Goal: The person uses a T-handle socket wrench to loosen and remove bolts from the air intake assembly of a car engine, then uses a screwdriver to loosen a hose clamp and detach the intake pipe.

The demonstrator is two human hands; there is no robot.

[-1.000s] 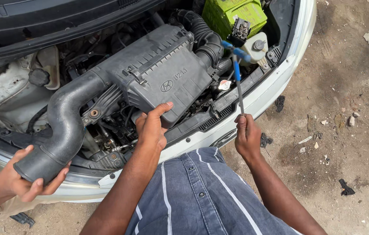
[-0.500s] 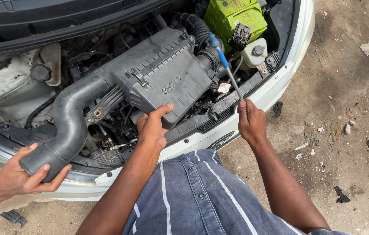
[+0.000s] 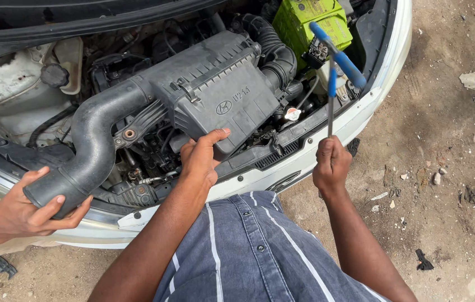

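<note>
My left hand [image 3: 198, 159] grips the near lower edge of the grey plastic air filter box [image 3: 215, 89] in the open engine bay. My right hand [image 3: 331, 165] is shut on the thin metal shaft of a T-handle wrench [image 3: 335, 59], held upright in front of the bumper with its blue crossbar at the top. A thick black intake duct [image 3: 89, 151] runs from the box down to the left. Another person's hand [image 3: 22, 210] holds the duct's open end.
A green battery [image 3: 304, 22] sits at the back right of the bay and a white reservoir with a black cap [image 3: 61, 56] at the left. The pale bumper [image 3: 386, 78] edges the bay. Stones and scraps [image 3: 472, 81] lie on the dirt ground at right.
The wrench in my right hand has swung from leaning left over the bay to upright. My left hand stays on the box and the other person's hand stays on the duct.
</note>
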